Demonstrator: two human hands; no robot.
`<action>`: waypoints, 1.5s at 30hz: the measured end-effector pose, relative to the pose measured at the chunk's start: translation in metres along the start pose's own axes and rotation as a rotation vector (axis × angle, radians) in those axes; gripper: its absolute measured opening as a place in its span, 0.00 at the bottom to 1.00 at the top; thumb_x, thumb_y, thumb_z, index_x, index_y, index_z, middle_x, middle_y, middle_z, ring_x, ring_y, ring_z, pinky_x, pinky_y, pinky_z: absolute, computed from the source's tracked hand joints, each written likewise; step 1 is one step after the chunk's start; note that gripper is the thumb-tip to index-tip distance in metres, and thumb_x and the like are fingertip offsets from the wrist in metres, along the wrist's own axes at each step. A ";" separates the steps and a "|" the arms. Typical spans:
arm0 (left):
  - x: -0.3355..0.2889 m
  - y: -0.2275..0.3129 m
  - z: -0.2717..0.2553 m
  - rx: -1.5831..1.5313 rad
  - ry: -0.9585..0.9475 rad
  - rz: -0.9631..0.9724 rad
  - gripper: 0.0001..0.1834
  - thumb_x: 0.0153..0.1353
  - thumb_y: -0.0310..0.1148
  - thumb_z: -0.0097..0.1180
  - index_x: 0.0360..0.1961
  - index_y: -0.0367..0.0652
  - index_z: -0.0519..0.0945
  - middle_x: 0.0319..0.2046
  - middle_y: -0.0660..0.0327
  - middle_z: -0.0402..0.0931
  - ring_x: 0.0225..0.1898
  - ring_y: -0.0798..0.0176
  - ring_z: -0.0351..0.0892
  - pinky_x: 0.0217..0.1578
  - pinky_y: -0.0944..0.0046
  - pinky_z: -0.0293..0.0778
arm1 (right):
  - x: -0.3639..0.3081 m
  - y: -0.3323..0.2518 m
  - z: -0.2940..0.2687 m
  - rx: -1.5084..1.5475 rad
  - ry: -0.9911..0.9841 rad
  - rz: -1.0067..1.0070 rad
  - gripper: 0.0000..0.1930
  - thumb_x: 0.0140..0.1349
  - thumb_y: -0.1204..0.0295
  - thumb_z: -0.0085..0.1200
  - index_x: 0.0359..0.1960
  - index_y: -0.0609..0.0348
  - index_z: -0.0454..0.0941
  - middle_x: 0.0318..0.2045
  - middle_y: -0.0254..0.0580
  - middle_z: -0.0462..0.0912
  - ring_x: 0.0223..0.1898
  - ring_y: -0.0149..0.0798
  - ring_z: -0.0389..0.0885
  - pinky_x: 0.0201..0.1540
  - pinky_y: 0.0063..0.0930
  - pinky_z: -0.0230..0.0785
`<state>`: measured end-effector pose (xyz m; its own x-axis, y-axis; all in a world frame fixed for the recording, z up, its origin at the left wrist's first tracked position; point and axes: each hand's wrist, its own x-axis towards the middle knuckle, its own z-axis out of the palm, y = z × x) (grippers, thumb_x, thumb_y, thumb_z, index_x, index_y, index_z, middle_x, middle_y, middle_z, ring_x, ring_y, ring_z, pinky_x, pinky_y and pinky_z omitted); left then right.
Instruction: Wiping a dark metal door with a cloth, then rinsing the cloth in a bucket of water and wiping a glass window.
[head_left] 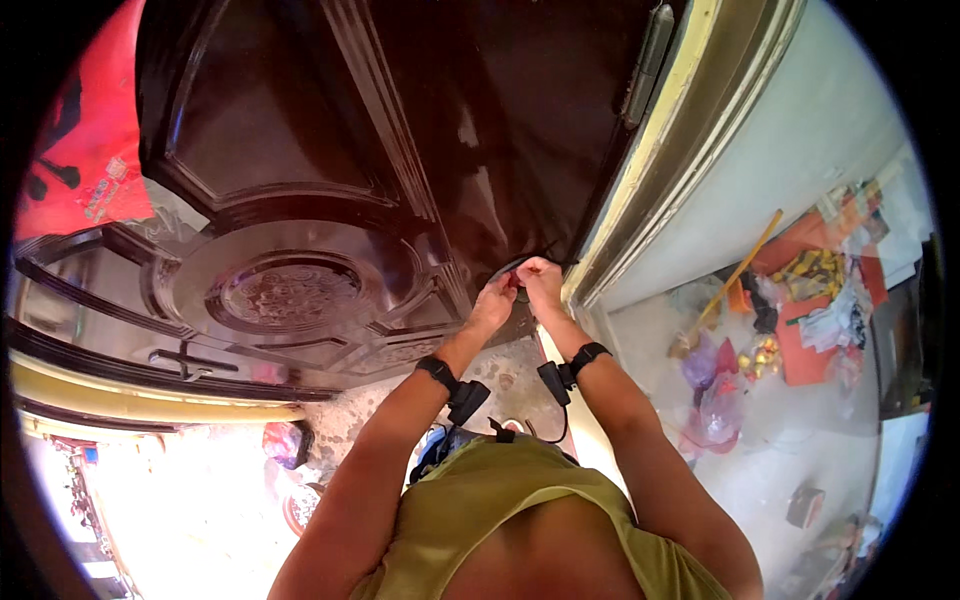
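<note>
My left hand and my right hand meet in front of a dark brown panelled door, low down near its hinge side. Both have their fingers pinched together, fingertips close to touching. A thin dark strand shows beside the fingertips; what exactly they hold is too small and partly hidden to tell. A black strap with a small box is on my left wrist, and another strap is on my right.
A hinge joins the door to its cream frame at the right; a handle is at the left. Red paper hangs on the door. Right of the wall stand an orange-red box, plastic bags and a yellow stick.
</note>
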<state>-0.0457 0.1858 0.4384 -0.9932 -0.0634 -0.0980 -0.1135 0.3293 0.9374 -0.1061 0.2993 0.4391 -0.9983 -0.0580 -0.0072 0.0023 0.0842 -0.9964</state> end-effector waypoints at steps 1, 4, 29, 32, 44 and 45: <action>-0.003 -0.008 -0.007 -0.109 0.146 0.088 0.17 0.69 0.25 0.42 0.56 0.30 0.71 0.43 0.55 0.77 0.45 0.63 0.73 0.47 0.64 0.70 | -0.002 -0.015 0.013 0.005 -0.031 -0.005 0.03 0.53 0.84 0.53 0.25 0.65 0.79 0.23 0.32 0.80 0.25 0.25 0.75 0.30 0.21 0.68; -0.015 0.023 -0.014 -0.228 0.089 0.158 0.19 0.67 0.24 0.43 0.58 0.30 0.70 0.47 0.50 0.78 0.49 0.59 0.76 0.50 0.63 0.71 | -0.010 -0.062 0.001 0.009 -0.030 -0.161 0.02 0.55 0.79 0.58 0.29 0.64 0.81 0.24 0.38 0.81 0.27 0.29 0.78 0.31 0.27 0.70; 0.003 0.023 -0.019 -0.029 0.073 0.169 0.24 0.60 0.27 0.51 0.59 0.33 0.70 0.49 0.39 0.76 0.54 0.43 0.76 0.52 0.54 0.74 | 0.001 -0.032 -0.006 0.204 -0.078 -0.031 0.03 0.61 0.79 0.57 0.31 0.65 0.81 0.25 0.34 0.82 0.26 0.26 0.78 0.28 0.23 0.73; 0.001 0.027 -0.017 0.082 0.008 0.137 0.25 0.60 0.27 0.51 0.60 0.33 0.69 0.52 0.38 0.75 0.55 0.45 0.75 0.52 0.54 0.74 | 0.004 -0.030 -0.012 0.120 -0.133 0.048 0.04 0.63 0.77 0.55 0.30 0.64 0.80 0.27 0.34 0.81 0.27 0.26 0.79 0.30 0.22 0.75; -0.003 0.021 -0.010 -0.016 0.036 0.098 0.20 0.64 0.21 0.45 0.58 0.34 0.70 0.48 0.56 0.77 0.51 0.60 0.74 0.51 0.65 0.69 | 0.000 -0.003 -0.001 -0.009 -0.026 0.103 0.06 0.62 0.80 0.53 0.27 0.63 0.79 0.23 0.31 0.78 0.25 0.26 0.76 0.25 0.23 0.73; 0.000 0.019 -0.016 0.020 0.049 0.157 0.21 0.64 0.21 0.46 0.59 0.35 0.70 0.48 0.56 0.77 0.52 0.60 0.74 0.54 0.66 0.66 | 0.001 -0.008 0.002 -0.007 -0.032 0.103 0.06 0.62 0.80 0.53 0.27 0.63 0.79 0.23 0.31 0.78 0.25 0.26 0.76 0.25 0.23 0.73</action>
<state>-0.0477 0.1771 0.4611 -0.9962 -0.0559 0.0662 0.0420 0.3571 0.9331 -0.1072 0.2965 0.4466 -0.9903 -0.0808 -0.1128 0.1047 0.0988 -0.9896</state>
